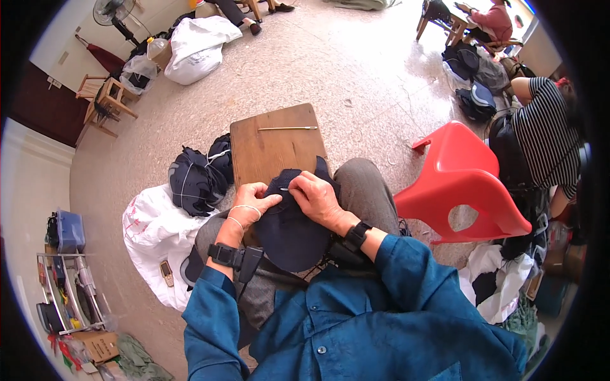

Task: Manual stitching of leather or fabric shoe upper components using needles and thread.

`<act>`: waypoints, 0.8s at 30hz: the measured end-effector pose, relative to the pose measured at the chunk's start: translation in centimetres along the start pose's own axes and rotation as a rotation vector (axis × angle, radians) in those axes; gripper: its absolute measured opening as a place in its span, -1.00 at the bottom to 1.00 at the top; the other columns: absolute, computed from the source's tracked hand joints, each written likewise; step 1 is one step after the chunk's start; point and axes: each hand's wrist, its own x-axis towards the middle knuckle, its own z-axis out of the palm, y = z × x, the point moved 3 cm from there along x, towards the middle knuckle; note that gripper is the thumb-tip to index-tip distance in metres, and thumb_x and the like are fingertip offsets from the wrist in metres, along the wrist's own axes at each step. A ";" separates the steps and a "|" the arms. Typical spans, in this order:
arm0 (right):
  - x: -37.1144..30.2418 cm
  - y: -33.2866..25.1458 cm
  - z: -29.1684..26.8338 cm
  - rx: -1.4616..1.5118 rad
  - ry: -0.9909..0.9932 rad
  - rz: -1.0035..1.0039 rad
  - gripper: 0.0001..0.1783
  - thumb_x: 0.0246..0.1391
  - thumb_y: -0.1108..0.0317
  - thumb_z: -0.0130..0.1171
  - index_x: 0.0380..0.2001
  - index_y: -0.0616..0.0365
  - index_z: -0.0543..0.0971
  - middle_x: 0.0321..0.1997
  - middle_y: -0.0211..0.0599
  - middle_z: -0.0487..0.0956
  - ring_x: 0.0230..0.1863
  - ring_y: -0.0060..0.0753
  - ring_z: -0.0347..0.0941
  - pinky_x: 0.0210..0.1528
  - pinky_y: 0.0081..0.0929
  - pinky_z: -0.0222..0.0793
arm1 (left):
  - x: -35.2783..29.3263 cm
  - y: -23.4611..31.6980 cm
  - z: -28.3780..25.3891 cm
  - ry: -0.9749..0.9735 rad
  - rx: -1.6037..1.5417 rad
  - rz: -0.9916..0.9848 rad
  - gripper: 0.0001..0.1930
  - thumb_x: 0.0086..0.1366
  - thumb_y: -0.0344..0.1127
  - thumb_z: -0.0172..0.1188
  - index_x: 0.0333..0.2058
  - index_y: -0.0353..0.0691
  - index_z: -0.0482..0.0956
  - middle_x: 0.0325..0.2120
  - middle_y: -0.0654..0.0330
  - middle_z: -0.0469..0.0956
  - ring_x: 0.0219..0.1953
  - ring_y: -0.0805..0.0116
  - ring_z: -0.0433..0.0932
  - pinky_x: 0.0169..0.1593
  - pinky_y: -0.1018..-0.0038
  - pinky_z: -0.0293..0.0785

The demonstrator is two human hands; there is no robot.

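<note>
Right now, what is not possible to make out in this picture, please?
In the head view:
- The small pale thing by the right hand: too small to identify.
- Underside of the dark fabric: hidden by its upper side.
- The far green cloth: cut off by the top edge.

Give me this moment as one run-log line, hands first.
left hand: on dark cloth | right hand: curled, on same cloth | wooden top: thin stick lying on it

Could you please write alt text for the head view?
The wearer's left hand and right hand hold a dark cap by the near edge of a wooden surface where a thin stick lies. A red plastic chair stands at right.
</note>
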 end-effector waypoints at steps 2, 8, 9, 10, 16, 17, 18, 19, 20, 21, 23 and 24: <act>-0.1 0.1 -0.1 0.005 0.004 0.010 -0.92 0.20 0.41 0.22 -0.33 0.17 0.56 -0.30 -0.12 0.54 -0.22 0.06 0.57 -0.20 -0.16 0.52 | 0.0 0.4 0.4 -0.044 -0.215 0.053 -0.80 0.24 -0.37 0.44 -0.26 -0.35 0.64 -0.46 0.37 0.57 -0.42 0.60 0.48 -0.33 0.58 0.45; -0.1 0.2 -0.2 0.004 0.014 0.008 -0.93 0.20 0.42 0.22 -0.32 0.18 0.56 -0.30 -0.12 0.55 -0.21 0.05 0.57 -0.18 -0.17 0.51 | -0.6 0.7 1.1 -0.083 -0.800 -0.030 -0.75 0.34 -0.55 0.25 -0.02 -0.40 0.53 -0.18 0.16 0.66 -0.19 0.47 0.65 -0.03 0.54 0.60; -0.1 0.0 -0.2 0.004 0.009 -0.001 -0.93 0.19 0.42 0.22 -0.32 0.18 0.56 -0.30 -0.12 0.55 -0.21 0.05 0.57 -0.17 -0.17 0.51 | -0.6 0.4 1.1 -0.080 -0.800 -0.030 -0.75 0.34 -0.55 0.25 -0.02 -0.40 0.53 -0.18 0.16 0.66 -0.19 0.47 0.65 -0.03 0.54 0.60; 0.0 -0.1 -0.2 0.005 0.008 -0.003 -0.93 0.19 0.42 0.22 -0.32 0.18 0.56 -0.30 -0.12 0.55 -0.21 0.05 0.57 -0.17 -0.17 0.51 | -0.6 0.2 1.2 -0.089 -0.836 -0.010 -0.73 0.34 -0.55 0.26 -0.01 -0.40 0.52 -0.15 0.14 0.67 -0.17 0.43 0.66 -0.01 0.52 0.61; 0.0 0.0 -0.2 0.035 -0.005 0.007 -0.94 0.18 0.43 0.22 -0.32 0.17 0.56 -0.29 -0.13 0.56 -0.21 0.04 0.58 -0.17 -0.17 0.52 | -0.8 -0.6 1.7 -0.046 -0.874 0.042 -0.72 0.34 -0.54 0.25 0.01 -0.40 0.51 -0.13 0.11 0.67 -0.14 0.40 0.68 0.02 0.50 0.62; -0.1 0.1 -0.1 0.040 -0.025 0.015 -0.94 0.17 0.44 0.23 -0.32 0.17 0.57 -0.31 -0.13 0.56 -0.22 0.04 0.58 -0.18 -0.17 0.52 | -0.8 -0.5 1.8 -0.053 -0.904 0.036 -0.72 0.34 -0.54 0.25 0.01 -0.40 0.51 -0.14 0.11 0.67 -0.14 0.40 0.67 0.02 0.50 0.62; 0.0 0.0 0.0 0.050 -0.049 0.020 -0.94 0.16 0.44 0.23 -0.31 0.17 0.57 -0.32 -0.13 0.56 -0.23 0.04 0.58 -0.19 -0.18 0.53 | -0.9 -0.5 1.6 -0.049 -0.904 0.037 -0.72 0.34 -0.54 0.25 0.01 -0.40 0.51 -0.14 0.11 0.67 -0.14 0.40 0.67 0.02 0.50 0.62; 0.0 0.0 0.0 0.051 -0.050 0.017 -0.94 0.16 0.44 0.23 -0.31 0.17 0.57 -0.32 -0.13 0.56 -0.23 0.04 0.58 -0.19 -0.18 0.53 | -0.9 -0.5 1.6 -0.057 -0.915 0.035 -0.72 0.34 -0.54 0.25 0.00 -0.40 0.51 -0.14 0.11 0.67 -0.15 0.40 0.67 0.02 0.50 0.62; 0.1 0.0 0.1 0.045 -0.066 0.028 -0.93 0.14 0.44 0.24 -0.31 0.17 0.57 -0.32 -0.14 0.57 -0.24 0.03 0.59 -0.20 -0.18 0.53 | -1.0 -0.5 1.5 -0.064 -0.926 0.033 -0.72 0.34 -0.53 0.25 0.00 -0.40 0.51 -0.13 0.11 0.67 -0.15 0.41 0.67 0.02 0.49 0.62; 0.1 0.1 0.1 0.035 -0.080 0.041 -0.92 0.12 0.44 0.25 -0.30 0.16 0.57 -0.33 -0.15 0.57 -0.25 0.02 0.59 -0.21 -0.19 0.53 | -0.9 -0.5 1.5 -0.066 -0.926 0.035 -0.72 0.34 -0.53 0.25 0.00 -0.40 0.51 -0.13 0.11 0.67 -0.15 0.41 0.67 0.02 0.49 0.62; 0.1 0.1 0.2 0.031 -0.079 0.046 -0.92 0.11 0.44 0.25 -0.31 0.15 0.58 -0.34 -0.16 0.58 -0.25 0.02 0.59 -0.21 -0.19 0.53 | -0.9 -0.4 1.5 -0.052 -0.918 0.011 -0.75 0.34 -0.52 0.26 -0.03 -0.37 0.53 -0.15 0.12 0.67 -0.18 0.41 0.68 -0.01 0.50 0.62; 0.1 0.0 0.3 0.030 -0.081 0.051 -0.91 0.10 0.44 0.26 -0.31 0.15 0.58 -0.34 -0.18 0.58 -0.26 0.01 0.59 -0.22 -0.20 0.52 | -0.9 -0.4 1.5 -0.051 -0.916 0.012 -0.75 0.34 -0.52 0.26 -0.03 -0.37 0.53 -0.15 0.12 0.67 -0.18 0.41 0.68 -0.01 0.50 0.62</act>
